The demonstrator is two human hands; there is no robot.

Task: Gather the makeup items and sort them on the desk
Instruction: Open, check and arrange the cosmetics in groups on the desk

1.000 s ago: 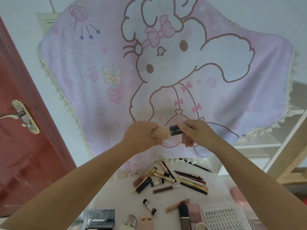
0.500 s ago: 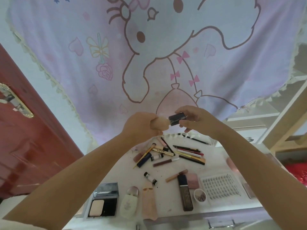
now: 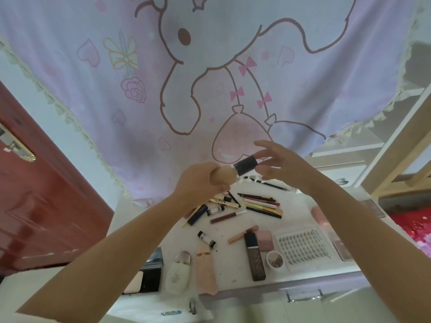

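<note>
Above desk (image 3: 300,206), left hand (image 3: 200,180) grips half-hidden bottle (image 3: 224,174); right hand (image 3: 283,163) spread.

Head camera (the only view) looks forward and down, close above the desk (image 3: 144,231).

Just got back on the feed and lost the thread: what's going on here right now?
A person holds a beige bottle with a black cap up above the desk. The left hand grips the bottle; the right hand touches the cap with spread fingers. Pencils, tubes and compacts lie scattered on the desk below.
</note>
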